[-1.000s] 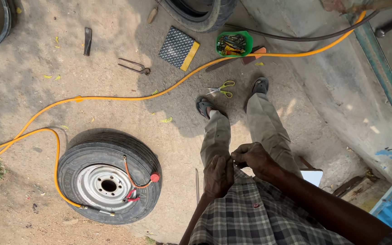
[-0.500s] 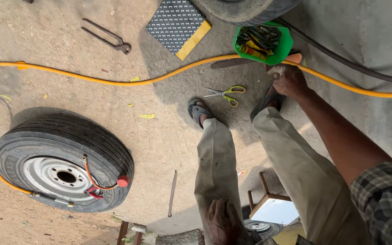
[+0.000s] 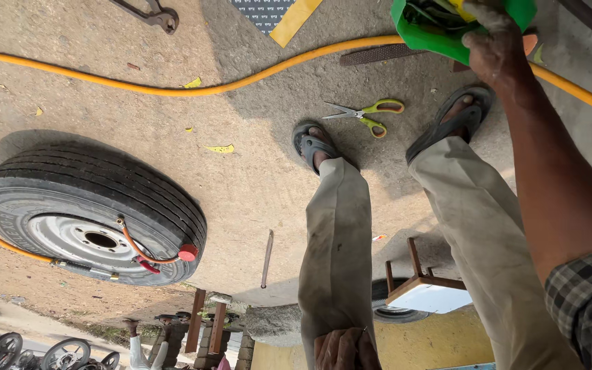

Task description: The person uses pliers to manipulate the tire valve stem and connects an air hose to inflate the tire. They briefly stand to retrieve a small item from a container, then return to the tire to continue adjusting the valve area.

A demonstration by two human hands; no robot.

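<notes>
two hands busy: right hand (image 3: 491, 44) clenched on green tray (image 3: 440, 38) rim, tray on ground past right sandal; left hand (image 3: 340, 349) rests on left knee, grip unclear. scissors (image 3: 364, 113) lie between feet.

the person's right hand (image 3: 491, 42) reaches down into the green plastic tub (image 3: 433, 41) at the top of the view, fingers over its rim; tools lie inside it. the long orange rubber hose (image 3: 241, 81) runs across the ground just beside the tub. the green-handled metal scissors (image 3: 368, 113) lie between the two sandalled feet, just below the hose. the black rubber tyre on its grey steel rim (image 3: 90, 216) lies flat, well to the left of the legs. the thin metal rod (image 3: 267, 258) lies between tyre and left leg. the left hand (image 3: 340, 349) rests on the left thigh at the bottom edge.
</notes>
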